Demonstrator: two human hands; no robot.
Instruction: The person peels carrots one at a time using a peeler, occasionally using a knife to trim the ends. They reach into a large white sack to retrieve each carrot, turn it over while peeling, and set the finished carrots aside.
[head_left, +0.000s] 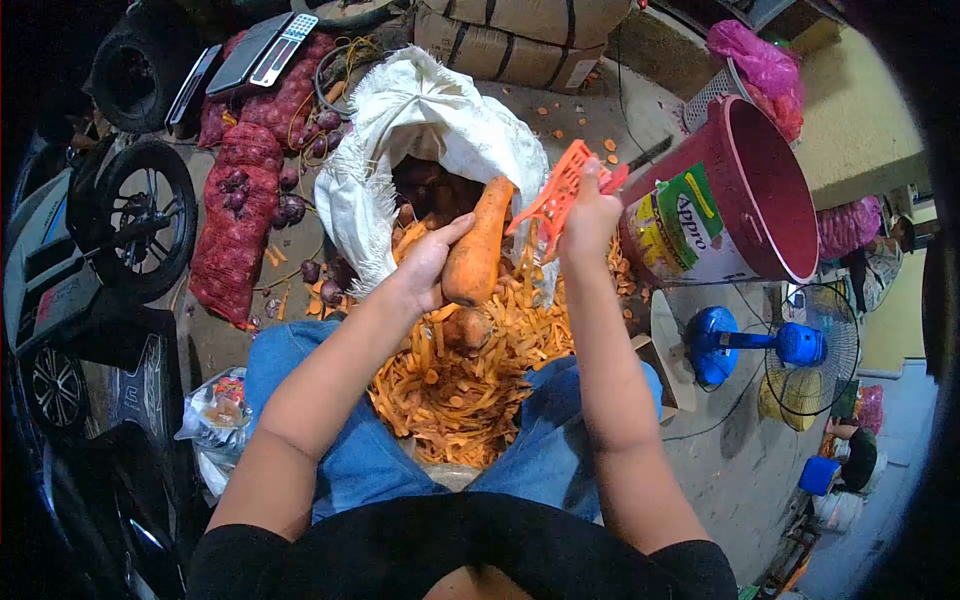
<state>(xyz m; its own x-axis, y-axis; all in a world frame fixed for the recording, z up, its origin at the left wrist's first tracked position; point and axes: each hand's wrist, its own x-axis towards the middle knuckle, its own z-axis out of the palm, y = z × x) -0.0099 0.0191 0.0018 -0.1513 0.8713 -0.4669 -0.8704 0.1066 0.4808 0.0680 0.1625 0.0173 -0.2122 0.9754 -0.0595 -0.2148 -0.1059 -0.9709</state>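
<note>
My left hand (432, 262) is closed around a thick orange carrot (482, 245), which stands tilted with its narrow end up and away from me. Dark, unpeeled-looking skin marks its lower end. In my right hand (592, 228) is a bright orange plastic peeler (562, 190) with a slotted body, just right of the carrot and apart from it. Its blade cannot be made out. Between my knees lies a heap of carrot peelings (450, 395), with another carrot (467, 330) resting on top. Behind it, an open white woven sack (400, 115) holds more carrots in shadow.
To the right a big maroon bucket (775, 200) lies tipped beside a blue fan (800, 345). Red net bags of onions (240, 220) and a scale (262, 55) are on the left, near a motorcycle wheel (145, 220). Cardboard boxes (505, 50) stand at the back.
</note>
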